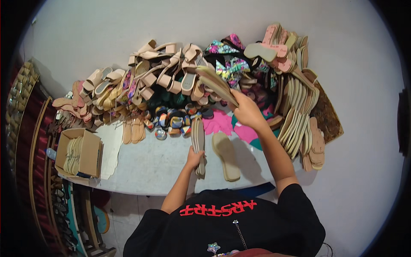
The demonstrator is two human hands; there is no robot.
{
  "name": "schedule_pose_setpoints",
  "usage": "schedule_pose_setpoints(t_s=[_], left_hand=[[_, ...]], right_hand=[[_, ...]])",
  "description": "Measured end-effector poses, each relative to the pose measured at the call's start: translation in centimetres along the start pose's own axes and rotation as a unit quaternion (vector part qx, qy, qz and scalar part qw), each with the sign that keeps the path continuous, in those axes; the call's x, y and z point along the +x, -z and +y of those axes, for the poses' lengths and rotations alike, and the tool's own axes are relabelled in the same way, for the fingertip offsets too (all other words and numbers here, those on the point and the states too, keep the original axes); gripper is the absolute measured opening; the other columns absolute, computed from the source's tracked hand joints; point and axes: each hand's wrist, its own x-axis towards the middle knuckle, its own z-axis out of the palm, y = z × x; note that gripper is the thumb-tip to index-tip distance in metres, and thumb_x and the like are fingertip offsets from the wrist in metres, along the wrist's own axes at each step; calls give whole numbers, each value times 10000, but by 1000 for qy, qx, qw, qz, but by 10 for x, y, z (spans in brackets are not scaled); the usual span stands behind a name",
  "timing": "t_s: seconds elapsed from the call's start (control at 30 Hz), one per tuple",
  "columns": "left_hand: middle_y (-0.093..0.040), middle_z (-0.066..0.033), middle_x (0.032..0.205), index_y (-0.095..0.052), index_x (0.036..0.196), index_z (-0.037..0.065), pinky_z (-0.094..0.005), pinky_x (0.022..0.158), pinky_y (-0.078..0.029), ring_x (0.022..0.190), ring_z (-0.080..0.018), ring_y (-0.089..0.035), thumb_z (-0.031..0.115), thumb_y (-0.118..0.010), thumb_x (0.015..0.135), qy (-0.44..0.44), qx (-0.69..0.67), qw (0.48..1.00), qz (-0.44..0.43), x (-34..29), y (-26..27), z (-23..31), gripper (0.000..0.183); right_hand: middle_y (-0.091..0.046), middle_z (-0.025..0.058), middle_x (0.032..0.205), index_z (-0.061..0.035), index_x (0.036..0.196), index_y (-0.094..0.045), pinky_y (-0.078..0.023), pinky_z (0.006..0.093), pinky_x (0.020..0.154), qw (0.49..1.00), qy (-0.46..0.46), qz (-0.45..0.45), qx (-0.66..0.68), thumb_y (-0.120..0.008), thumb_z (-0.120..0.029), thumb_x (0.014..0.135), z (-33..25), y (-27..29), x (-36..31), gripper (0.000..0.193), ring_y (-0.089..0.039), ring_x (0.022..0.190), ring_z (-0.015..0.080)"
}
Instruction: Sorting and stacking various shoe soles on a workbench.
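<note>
Soles [198, 133]: matt, smooth-ish. Counter [141, 167]: smooth, low sheen, mat'l unclear. Box [93, 147]: matt cdbd. White sheet [110, 147]: papery, dull. Shirt [265, 231]: matt cloth. Board [329, 118]: rough, wood-like. Star charm [213, 247]: v. glossy. Wall [364, 68]: smooth, matt surf.

Plain pale wall [115, 25] behind light-topped table [145, 167]; pale tiled floor [126, 210] below; dark red cloth [26, 128] at left.

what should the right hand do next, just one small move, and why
I'd probably lower the blurred soles in the right hand toward the loose sole: they are raised over the table, that sole lies flat between the forearms with nothing on it, and the left hand is busy gripping another stack of soles.
</note>
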Motion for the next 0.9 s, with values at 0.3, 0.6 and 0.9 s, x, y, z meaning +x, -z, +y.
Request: schedule_pose_setpoints(t_s=[0.3, 0.6, 0.9], left_hand=[[-578, -115, 864, -366, 1080, -3, -325, 636, -518, 702, -193, -602, 15, -545, 723, 19, 18, 999, 30, -39, 33, 26, 400], [-562, -125, 897, -340, 1114, 2, -316, 621, -510, 729, -187, -607, 29, -564, 768, 39, 32, 997, 60, -52, 36, 16, 413], [-563, -95, 832, -377, 1050, 21, -299, 590, -493, 664, -163, -574, 118, -583, 802, 21, 35, 998, 45, -56, 37, 14, 337]], right_hand=[[-550, 115, 1115, -26, 1233, -442, -443, 341, 843, 667, -382, -353, 533, -567, -275, 827, 38, -162, -129, 493, -546, 977, 207], [-565, 132, 1107, 23, 1219, -428, -449, 359, 830, 808, -301, -319, 393, -621, -148, 783, 10, -222, -151, 507, -575, 947, 227], [-589, 134, 936, 2, 1198, -395, -487, 319, 666, 832, -379, 21, 404, -556, -226, 843, 18, -242, -170, 452, -604, 763, 243]])
